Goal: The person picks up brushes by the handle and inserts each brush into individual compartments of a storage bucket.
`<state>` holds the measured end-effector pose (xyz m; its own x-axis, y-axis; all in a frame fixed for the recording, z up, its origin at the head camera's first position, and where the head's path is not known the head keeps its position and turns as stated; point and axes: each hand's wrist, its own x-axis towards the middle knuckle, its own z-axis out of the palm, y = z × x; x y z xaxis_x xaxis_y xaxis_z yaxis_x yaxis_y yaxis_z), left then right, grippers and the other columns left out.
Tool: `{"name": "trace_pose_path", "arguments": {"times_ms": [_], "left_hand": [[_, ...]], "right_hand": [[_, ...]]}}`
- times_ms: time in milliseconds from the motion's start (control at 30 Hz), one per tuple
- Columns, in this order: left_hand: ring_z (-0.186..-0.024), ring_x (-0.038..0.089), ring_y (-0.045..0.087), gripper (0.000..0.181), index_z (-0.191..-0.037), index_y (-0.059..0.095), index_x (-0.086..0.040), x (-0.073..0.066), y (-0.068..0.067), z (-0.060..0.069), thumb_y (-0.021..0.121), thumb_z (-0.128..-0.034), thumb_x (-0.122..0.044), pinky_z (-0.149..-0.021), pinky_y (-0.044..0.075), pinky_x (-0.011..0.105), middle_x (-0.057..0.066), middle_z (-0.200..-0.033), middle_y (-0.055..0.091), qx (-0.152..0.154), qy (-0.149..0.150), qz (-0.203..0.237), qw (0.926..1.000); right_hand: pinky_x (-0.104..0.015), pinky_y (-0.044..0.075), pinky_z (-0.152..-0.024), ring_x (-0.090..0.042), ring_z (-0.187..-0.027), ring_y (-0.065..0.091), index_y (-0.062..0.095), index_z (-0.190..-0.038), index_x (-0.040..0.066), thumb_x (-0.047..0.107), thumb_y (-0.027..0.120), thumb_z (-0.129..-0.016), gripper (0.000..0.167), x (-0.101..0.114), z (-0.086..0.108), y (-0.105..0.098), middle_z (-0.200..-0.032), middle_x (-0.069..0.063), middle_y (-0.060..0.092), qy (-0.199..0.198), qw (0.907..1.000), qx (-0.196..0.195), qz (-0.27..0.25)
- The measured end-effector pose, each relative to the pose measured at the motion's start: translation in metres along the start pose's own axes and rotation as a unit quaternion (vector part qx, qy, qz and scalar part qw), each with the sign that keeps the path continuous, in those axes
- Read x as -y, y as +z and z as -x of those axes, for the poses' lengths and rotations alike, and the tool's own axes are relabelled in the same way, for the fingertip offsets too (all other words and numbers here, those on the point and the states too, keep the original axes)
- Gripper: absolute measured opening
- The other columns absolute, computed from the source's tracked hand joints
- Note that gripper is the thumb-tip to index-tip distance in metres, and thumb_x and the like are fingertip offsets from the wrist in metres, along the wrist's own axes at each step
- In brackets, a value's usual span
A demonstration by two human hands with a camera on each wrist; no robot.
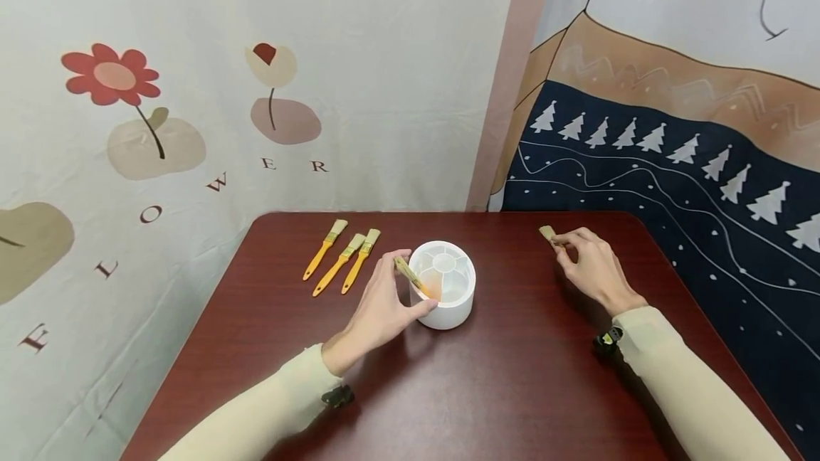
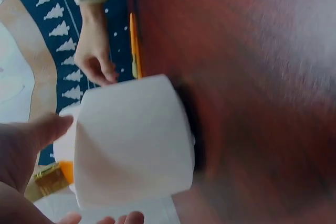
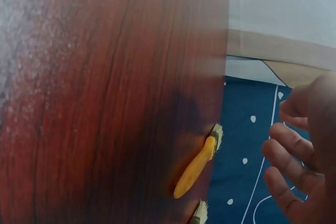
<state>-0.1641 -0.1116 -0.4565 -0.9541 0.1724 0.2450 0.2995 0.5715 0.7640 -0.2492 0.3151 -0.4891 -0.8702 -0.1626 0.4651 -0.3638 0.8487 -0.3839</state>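
Observation:
A brush (image 1: 416, 282), bristles up, leans in a white round divided container (image 1: 460, 317). My left hand (image 1: 378, 304) is spread at the container's left side, thumb and fingers near the rim and the brush. The left wrist view shows the container's white wall (image 2: 134, 145) between this hand's thumb (image 2: 52, 129) and its lower fingers. My right hand (image 1: 592, 269) hovers at the right with loosely bent fingers; the head view shows brush bristles (image 1: 547, 232) beyond its fingertips. In the right wrist view a yellow-handled brush (image 3: 194, 174) lies apart from that hand (image 3: 299, 161).
Several yellow-handled brushes lie left of the container, among them a leftmost one (image 1: 323, 251). More bristles (image 3: 199, 213) show at the bottom of the right wrist view. The dark red table (image 1: 487, 390) has its far edge against a printed cloth (image 1: 397, 91).

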Motion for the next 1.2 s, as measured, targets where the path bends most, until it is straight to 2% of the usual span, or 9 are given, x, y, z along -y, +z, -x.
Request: {"name": "trace_pose_path", "arguments": {"times_ms": [200,433,567,733,933,1200], "left_hand": [[-0.133,0.038,0.065,0.088,-0.156,0.053,-0.007,-0.005,0.006,0.004,0.104,-0.0868,-0.027,-0.106,0.055,0.045,0.016,-0.150,0.063,-0.017,-0.025,0.016,0.9994],[-0.134,0.036,0.067,0.086,-0.156,0.054,-0.006,-0.005,0.007,0.003,0.103,-0.0881,-0.026,-0.108,0.057,0.047,0.015,-0.151,0.065,-0.018,-0.035,0.015,0.9991],[-0.135,0.035,0.071,0.085,-0.158,0.055,-0.008,-0.003,0.006,0.002,0.102,-0.0887,-0.022,-0.113,0.060,0.053,0.016,-0.153,0.066,-0.008,-0.030,0.024,0.9992],[-0.130,0.041,0.078,0.084,-0.162,0.056,-0.010,0.002,0.003,-0.002,0.100,-0.0900,-0.014,-0.108,0.067,0.059,0.021,-0.146,0.068,0.010,-0.023,0.054,0.9982],[-0.134,0.046,0.077,0.087,-0.168,0.055,-0.014,0.005,-0.001,-0.006,0.096,-0.0913,-0.009,-0.102,0.071,0.056,0.025,-0.149,0.065,0.034,-0.042,0.070,0.9961],[-0.140,0.047,0.074,0.089,-0.173,0.052,-0.014,0.004,-0.007,-0.009,0.088,-0.0937,0.001,-0.099,0.073,0.050,0.025,-0.154,0.068,0.065,-0.037,0.108,0.9913]], "right_hand": [[-0.059,0.064,-0.086,-0.040,-0.105,0.079,0.082,-0.137,0.001,0.007,0.076,-0.107,0.031,-0.006,-0.002,0.002,-0.130,-0.022,0.075,0.033,0.9991,0.024,-0.010],[-0.067,0.065,-0.093,-0.043,-0.107,0.080,0.079,-0.140,-0.003,0.007,0.076,-0.108,0.034,-0.009,-0.007,0.006,-0.132,-0.026,0.073,0.060,0.9974,0.037,-0.015],[-0.067,0.065,-0.095,-0.044,-0.109,0.080,0.077,-0.141,-0.006,0.007,0.076,-0.108,0.036,-0.011,-0.006,0.008,-0.133,-0.029,0.072,0.073,0.9960,0.050,-0.016],[-0.066,0.064,-0.095,-0.046,-0.112,0.076,0.074,-0.144,-0.007,0.009,0.075,-0.109,0.039,-0.013,-0.006,0.009,-0.136,-0.032,0.070,0.091,0.9931,0.072,-0.015],[-0.066,0.062,-0.096,-0.046,-0.112,0.072,0.072,-0.145,-0.010,0.012,0.075,-0.110,0.041,-0.014,-0.010,0.012,-0.137,-0.034,0.071,0.109,0.9902,0.087,-0.012],[-0.070,0.060,-0.105,-0.053,-0.124,0.067,0.069,-0.146,-0.015,0.015,0.076,-0.111,0.046,-0.016,-0.016,0.017,-0.138,-0.037,0.072,0.117,0.9889,0.091,0.001]]}}
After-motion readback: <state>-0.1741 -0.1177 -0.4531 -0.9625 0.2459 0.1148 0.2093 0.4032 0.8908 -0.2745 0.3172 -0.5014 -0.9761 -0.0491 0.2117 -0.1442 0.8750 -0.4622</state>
